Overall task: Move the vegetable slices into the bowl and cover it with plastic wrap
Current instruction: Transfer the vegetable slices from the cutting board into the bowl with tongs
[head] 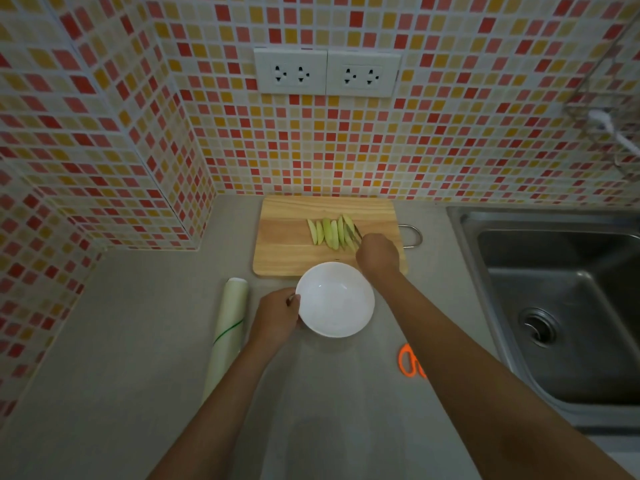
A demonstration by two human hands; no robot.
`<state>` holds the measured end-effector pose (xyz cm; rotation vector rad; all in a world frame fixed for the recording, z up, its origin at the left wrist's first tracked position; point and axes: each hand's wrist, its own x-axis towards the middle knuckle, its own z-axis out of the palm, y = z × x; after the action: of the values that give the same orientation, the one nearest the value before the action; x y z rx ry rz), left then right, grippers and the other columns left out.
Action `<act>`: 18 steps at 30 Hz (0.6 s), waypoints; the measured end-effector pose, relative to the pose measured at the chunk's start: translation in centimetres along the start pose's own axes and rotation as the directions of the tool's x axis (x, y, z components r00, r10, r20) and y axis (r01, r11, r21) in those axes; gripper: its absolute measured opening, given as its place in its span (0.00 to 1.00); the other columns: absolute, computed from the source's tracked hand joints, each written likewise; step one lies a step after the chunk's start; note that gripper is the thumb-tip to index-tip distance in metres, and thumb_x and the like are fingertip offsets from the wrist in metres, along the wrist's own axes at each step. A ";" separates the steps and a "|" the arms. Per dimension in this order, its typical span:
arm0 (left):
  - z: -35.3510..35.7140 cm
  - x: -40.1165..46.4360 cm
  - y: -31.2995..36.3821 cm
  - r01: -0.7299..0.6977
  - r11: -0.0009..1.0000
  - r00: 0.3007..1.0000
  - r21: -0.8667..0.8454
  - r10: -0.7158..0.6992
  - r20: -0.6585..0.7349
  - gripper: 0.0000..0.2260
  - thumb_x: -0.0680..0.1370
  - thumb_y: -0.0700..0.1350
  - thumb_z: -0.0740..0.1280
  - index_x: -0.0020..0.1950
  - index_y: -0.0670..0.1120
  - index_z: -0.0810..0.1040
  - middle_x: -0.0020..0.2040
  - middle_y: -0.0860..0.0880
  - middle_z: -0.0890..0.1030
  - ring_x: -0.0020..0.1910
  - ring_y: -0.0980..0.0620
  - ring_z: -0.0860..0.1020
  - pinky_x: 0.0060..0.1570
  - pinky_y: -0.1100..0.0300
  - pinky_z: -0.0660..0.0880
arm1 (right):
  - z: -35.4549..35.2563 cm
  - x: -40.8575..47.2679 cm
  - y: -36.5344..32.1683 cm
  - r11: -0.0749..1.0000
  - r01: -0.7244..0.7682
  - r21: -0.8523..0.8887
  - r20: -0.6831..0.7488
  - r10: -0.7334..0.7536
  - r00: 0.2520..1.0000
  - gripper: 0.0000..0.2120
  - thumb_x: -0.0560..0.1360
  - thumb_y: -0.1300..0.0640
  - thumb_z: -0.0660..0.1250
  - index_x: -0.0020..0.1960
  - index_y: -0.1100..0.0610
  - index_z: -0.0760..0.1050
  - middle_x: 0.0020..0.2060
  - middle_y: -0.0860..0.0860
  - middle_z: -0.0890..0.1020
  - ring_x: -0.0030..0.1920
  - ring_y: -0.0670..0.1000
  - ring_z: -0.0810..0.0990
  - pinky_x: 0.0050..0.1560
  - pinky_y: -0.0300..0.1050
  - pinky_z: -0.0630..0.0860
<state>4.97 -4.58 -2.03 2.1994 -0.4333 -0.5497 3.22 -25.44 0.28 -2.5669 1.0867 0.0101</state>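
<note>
Several pale green vegetable slices (329, 231) lie in a row on a wooden cutting board (284, 244). My right hand (378, 252) is closed around a thin metal utensil whose tip touches the rightmost slices; what kind of utensil it is I cannot make out. A white bowl (335, 299), empty, stands on the counter just in front of the board. My left hand (277, 315) grips the bowl's left rim. A roll of plastic wrap (228, 332) lies on the counter to the left of my left hand.
Orange-handled scissors (408, 362) lie right of the bowl, partly hidden under my right forearm. A steel sink (561, 306) fills the right side. Tiled walls close the back and left, with sockets (327, 72) above the board.
</note>
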 end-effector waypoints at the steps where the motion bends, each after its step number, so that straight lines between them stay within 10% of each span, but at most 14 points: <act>1: 0.0 0.0 0.0 0.000 1.000 1.000 0.004 0.000 -0.002 0.13 0.79 0.39 0.58 0.48 0.37 0.82 0.41 0.38 0.84 0.41 0.39 0.83 0.46 0.47 0.78 | 0.1 -0.1 0.1 1.000 0.006 -0.010 -0.003 -0.006 1.000 0.11 0.74 0.69 0.58 0.47 0.65 0.79 0.48 0.60 0.83 0.48 0.59 0.82 0.40 0.45 0.72; 11: 0.1 0.1 -0.2 -0.010 1.000 1.000 0.019 0.010 -0.006 0.13 0.79 0.40 0.59 0.50 0.41 0.83 0.40 0.42 0.85 0.40 0.43 0.83 0.46 0.51 0.78 | -0.1 -0.7 0.5 0.998 -0.009 0.054 -0.015 0.010 1.000 0.11 0.74 0.69 0.58 0.47 0.67 0.78 0.47 0.62 0.82 0.48 0.61 0.81 0.39 0.46 0.70; 18: 0.1 0.3 -0.1 -0.011 1.000 1.000 0.002 0.011 -0.002 0.13 0.80 0.40 0.59 0.50 0.39 0.83 0.42 0.40 0.84 0.41 0.41 0.83 0.46 0.48 0.79 | -2.5 -6.9 2.1 0.966 0.095 0.239 -0.138 -0.062 0.988 0.13 0.75 0.61 0.62 0.31 0.60 0.71 0.26 0.52 0.70 0.31 0.52 0.70 0.29 0.43 0.61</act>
<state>5.15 -4.69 -2.26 2.1977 -0.4443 -0.5414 -3.45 -22.79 2.98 -2.4105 0.9627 -0.2972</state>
